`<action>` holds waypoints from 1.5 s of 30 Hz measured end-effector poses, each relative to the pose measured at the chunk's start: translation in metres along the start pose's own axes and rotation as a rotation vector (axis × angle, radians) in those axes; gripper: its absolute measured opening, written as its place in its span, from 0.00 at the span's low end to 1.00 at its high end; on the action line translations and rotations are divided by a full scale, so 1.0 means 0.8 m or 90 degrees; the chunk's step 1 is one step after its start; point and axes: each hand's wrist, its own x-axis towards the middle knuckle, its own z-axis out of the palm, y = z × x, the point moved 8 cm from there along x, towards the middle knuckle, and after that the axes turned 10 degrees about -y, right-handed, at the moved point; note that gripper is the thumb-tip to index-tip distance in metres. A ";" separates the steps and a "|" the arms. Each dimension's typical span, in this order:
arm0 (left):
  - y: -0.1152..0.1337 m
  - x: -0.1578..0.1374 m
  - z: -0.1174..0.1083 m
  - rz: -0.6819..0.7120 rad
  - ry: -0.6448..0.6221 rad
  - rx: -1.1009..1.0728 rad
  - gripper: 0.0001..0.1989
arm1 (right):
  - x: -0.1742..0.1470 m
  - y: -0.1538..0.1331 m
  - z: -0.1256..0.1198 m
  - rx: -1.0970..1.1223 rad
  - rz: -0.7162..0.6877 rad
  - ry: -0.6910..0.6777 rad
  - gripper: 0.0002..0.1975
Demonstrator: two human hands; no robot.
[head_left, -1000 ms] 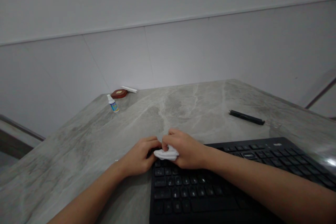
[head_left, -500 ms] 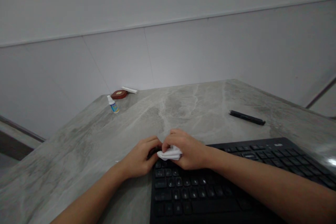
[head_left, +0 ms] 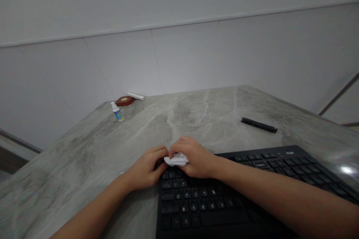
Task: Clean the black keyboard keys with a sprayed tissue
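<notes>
A black keyboard point(head_left: 224, 217) lies on the grey marbled table, reaching from the bottom middle to the right edge of the view. At its far left corner my left hand point(head_left: 147, 167) is closed, thumb and fingers around the edge. My right hand point(head_left: 195, 158) pinches a folded white cloth point(head_left: 176, 160) over the top row of keys, right beside my left fingertips. The cloth covers a few keys near that corner. My right forearm crosses above the keyboard and hides part of it.
A small white spray bottle point(head_left: 117, 112) with a blue and yellow label stands at the far left. Behind it are a reddish-brown case point(head_left: 125, 101) and a thin white strip point(head_left: 135, 96). A black pen point(head_left: 258, 124) rests beyond the keyboard. The wall point(head_left: 190, 56) borders the table's far side.
The whole view has shifted slightly, so things appear a little farther left. Both hands keep their places at the keyboard corner, and the cloth is still in my right hand.
</notes>
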 end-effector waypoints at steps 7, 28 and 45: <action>0.011 0.000 -0.012 0.031 0.076 -0.003 0.07 | -0.005 0.013 -0.007 0.058 0.050 0.061 0.04; 0.006 0.001 -0.012 0.033 0.078 -0.077 0.07 | -0.007 0.007 -0.009 0.087 0.009 0.042 0.04; 0.015 -0.002 -0.016 0.085 0.042 -0.008 0.09 | -0.005 0.001 0.001 0.002 -0.019 -0.003 0.14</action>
